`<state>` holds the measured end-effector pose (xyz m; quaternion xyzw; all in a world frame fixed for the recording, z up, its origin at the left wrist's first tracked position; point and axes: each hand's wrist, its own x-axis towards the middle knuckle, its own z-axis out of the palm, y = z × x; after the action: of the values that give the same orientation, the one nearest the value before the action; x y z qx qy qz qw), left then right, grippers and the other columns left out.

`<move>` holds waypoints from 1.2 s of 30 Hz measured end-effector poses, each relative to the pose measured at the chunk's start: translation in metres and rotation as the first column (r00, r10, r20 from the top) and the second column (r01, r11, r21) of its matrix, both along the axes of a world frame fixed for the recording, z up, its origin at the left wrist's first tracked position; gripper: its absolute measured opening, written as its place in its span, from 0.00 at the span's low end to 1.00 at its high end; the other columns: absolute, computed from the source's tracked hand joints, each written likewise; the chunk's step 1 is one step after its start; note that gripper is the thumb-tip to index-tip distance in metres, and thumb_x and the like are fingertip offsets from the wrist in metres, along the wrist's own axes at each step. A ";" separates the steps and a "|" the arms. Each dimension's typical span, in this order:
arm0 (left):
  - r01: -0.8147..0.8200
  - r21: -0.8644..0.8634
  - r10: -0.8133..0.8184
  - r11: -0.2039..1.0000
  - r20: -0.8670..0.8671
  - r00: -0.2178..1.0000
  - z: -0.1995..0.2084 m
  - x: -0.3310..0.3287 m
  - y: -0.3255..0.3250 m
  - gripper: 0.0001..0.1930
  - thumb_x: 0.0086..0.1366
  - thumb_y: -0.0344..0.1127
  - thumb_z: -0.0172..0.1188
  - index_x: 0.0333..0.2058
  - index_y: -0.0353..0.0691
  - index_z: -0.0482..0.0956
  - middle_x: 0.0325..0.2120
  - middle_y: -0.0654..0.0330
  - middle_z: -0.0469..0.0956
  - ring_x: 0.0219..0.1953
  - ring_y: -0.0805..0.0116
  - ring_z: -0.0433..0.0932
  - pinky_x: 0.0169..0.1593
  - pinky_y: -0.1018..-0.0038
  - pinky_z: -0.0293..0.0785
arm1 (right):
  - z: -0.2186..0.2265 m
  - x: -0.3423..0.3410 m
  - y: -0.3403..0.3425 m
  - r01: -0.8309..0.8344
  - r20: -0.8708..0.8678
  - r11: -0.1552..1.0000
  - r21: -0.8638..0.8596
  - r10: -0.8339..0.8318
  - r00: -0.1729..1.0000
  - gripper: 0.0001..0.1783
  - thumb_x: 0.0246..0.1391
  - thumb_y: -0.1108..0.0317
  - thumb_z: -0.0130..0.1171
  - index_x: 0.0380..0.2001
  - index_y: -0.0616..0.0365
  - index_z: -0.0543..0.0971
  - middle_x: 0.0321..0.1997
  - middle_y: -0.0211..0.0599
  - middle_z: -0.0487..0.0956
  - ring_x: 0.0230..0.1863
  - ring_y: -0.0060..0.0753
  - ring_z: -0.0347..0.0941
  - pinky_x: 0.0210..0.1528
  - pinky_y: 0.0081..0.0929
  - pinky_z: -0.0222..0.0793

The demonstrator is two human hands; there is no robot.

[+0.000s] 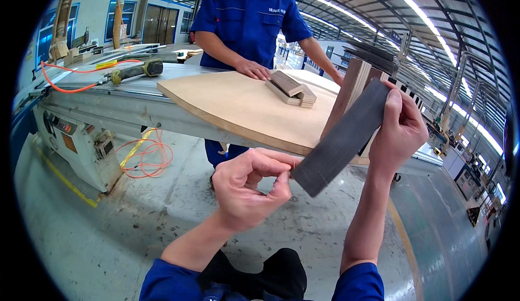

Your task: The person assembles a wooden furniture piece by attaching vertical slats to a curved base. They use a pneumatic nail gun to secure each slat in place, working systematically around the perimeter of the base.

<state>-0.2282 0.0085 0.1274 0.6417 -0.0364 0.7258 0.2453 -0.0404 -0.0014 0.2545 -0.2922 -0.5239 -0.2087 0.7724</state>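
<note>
A flat dark grey strip (341, 141) slants across the view, raised in front of the table. Its upper end is gripped by my right hand (401, 125), the thumb on the near face and the fingers curled behind. At the lower left corner, my left hand (252, 187) is closed in a pinch, thumb and forefinger at the strip's edge. Behind the strip, a stack of brown-faced boards (346, 92) with layered edges stands upright, partly hidden by it.
A large pale wooden panel (227, 98) with a curved edge lies on the metal machine table (86, 96). Several short wood blocks (292, 90) rest on it. Across the table stands a co-worker in blue (244, 25). A cordless power tool (136, 71) and orange hose (70, 90) lie left.
</note>
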 end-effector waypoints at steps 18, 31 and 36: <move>0.195 0.001 -0.194 0.981 0.064 0.979 -0.013 0.021 0.005 0.09 0.60 0.11 0.59 0.40 0.24 0.78 0.45 0.41 0.82 0.45 0.65 0.85 0.47 0.73 0.85 | -0.016 0.018 0.016 -0.107 -0.064 0.993 -0.041 0.104 0.993 0.14 0.65 0.66 0.60 0.39 0.66 0.88 0.26 0.25 0.82 0.24 0.08 0.69 0.27 0.09 0.59; 0.483 -0.516 -0.518 0.707 0.086 0.851 -0.064 0.018 -0.012 0.33 0.68 0.50 0.66 0.59 0.28 0.71 0.42 0.47 0.83 0.41 0.59 0.84 0.40 0.63 0.81 | -0.076 0.014 0.019 -0.185 0.146 0.983 0.019 0.180 0.973 0.09 0.63 0.75 0.60 0.43 0.67 0.85 0.24 0.27 0.80 0.22 0.08 0.70 0.24 0.10 0.63; 0.849 -0.499 -0.773 0.175 0.464 0.432 -0.116 0.024 -0.003 0.34 0.72 0.55 0.59 0.64 0.31 0.68 0.49 0.48 0.78 0.43 0.61 0.77 0.48 0.65 0.76 | -0.104 0.011 0.022 -0.218 0.182 0.974 0.067 0.202 0.962 0.11 0.63 0.73 0.63 0.45 0.70 0.84 0.33 0.39 0.87 0.27 0.15 0.78 0.27 0.12 0.71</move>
<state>-0.2043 0.0053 0.0111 0.3445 -0.1179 0.4718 0.8030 -0.0292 0.0203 0.1502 -0.1818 -0.6077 -0.1728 0.7535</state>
